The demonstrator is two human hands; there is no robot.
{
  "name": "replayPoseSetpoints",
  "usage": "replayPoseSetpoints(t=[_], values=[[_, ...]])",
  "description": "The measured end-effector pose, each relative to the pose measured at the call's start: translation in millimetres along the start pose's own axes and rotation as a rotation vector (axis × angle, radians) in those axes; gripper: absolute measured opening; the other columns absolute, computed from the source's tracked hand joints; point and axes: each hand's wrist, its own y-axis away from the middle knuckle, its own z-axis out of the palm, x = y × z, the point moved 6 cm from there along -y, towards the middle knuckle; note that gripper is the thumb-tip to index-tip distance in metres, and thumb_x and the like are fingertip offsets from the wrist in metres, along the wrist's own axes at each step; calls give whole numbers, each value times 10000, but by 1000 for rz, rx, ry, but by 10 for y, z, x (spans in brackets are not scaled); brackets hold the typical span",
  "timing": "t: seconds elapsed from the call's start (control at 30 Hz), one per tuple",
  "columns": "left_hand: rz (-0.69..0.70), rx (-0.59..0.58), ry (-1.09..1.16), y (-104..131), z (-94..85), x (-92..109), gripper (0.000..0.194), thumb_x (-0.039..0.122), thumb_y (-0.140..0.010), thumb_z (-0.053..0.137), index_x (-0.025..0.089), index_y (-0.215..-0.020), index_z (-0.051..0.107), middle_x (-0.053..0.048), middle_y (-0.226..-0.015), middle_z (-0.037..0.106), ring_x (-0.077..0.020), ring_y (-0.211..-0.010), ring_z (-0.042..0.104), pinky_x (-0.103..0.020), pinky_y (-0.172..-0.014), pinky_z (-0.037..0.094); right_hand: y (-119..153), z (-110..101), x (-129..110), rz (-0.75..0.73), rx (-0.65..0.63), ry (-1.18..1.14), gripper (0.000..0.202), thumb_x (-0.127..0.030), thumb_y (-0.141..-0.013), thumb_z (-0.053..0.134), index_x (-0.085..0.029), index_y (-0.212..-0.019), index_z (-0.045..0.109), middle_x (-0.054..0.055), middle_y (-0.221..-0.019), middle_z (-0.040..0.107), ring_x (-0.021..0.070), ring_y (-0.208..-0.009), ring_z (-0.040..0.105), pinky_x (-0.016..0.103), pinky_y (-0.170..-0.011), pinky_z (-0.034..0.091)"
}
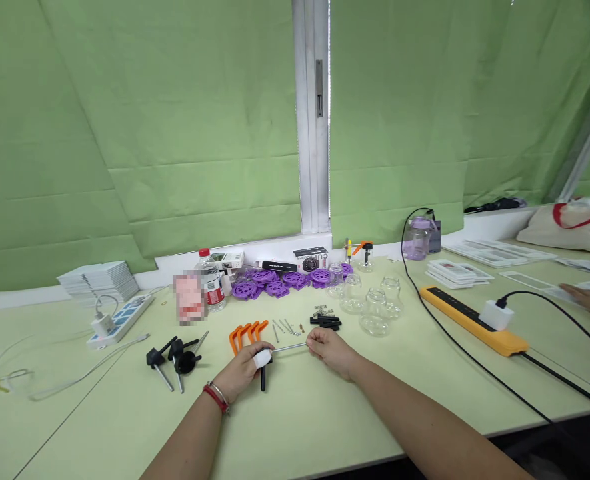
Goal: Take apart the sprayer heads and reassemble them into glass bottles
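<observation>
My left hand (pixel 239 373), with a white wrap on the thumb, is closed around a black plastic piece (pixel 263 380) whose short arm points down. A thin metal rod (pixel 291 347) runs from that piece to my right hand (pixel 332 353), whose fingertips pinch its far end. Just beyond my left hand lie orange levers (pixel 247 331) side by side. Screws (pixel 285 327), small springs (pixel 322 311) and black tubes (pixel 326 322) are past my right hand. Black pieces with metal rods (pixel 177 357) lie to the left.
Clear glass jars (pixel 375 323) stand right of the black tubes. Purple discs (pixel 277 287) are piled behind, beside a water bottle (pixel 213 287). An orange power strip (pixel 475 320) with cables lies right, a white one (pixel 125 320) left. Another person's hand (pixel 587 298) is at far right.
</observation>
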Motion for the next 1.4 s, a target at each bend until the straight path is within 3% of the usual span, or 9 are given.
replayPoseSetpoints(t=[0.27, 0.57, 0.8, 1.2, 1.4], values=[[-9, 24, -38, -10, -23, -53, 295, 441, -815, 493, 247, -1014, 592, 5, -731, 453, -116, -629, 366, -223, -566, 312, -23, 20, -27, -35, 4, 55, 266, -354, -818, 476, -167, -630, 474, -19, -573, 477, 95, -528, 376, 245, -562, 308], [-16, 9, -25, 6, -9, -15, 324, 465, -807, 490, 243, -1019, 591, 8, -717, 449, -120, -613, 353, -243, -582, 302, 13, 6, -36, 24, 20, 38, 254, -414, -788, 517, -167, -730, 528, -15, -613, 501, 97, -541, 396, 230, -536, 305], [10, 1, -32, 3, -6, -10, 339, 487, -807, 492, 245, -1020, 597, 9, -711, 455, -122, -619, 355, -247, -592, 303, 27, 6, -43, -15, -16, 28, 170, -330, -758, 553, -175, -727, 490, -24, -625, 498, 86, -547, 372, 218, -534, 284], [-10, 11, -37, -11, -18, -57, 329, 468, -805, 491, 250, -1031, 587, 0, -745, 471, -125, -626, 372, -243, -591, 306, -21, 10, -1, -17, 5, 53, 266, -386, -805, 496, -163, -662, 502, -14, -587, 497, 97, -532, 391, 239, -558, 314], [-15, 18, -64, 1, -13, -26, 361, 498, -801, 472, 249, -1038, 586, -5, -749, 481, -133, -635, 382, -257, -607, 321, 31, 8, -46, -8, -7, 12, 201, -370, -766, 554, -174, -758, 513, -35, -600, 472, 91, -531, 373, 223, -516, 279]])
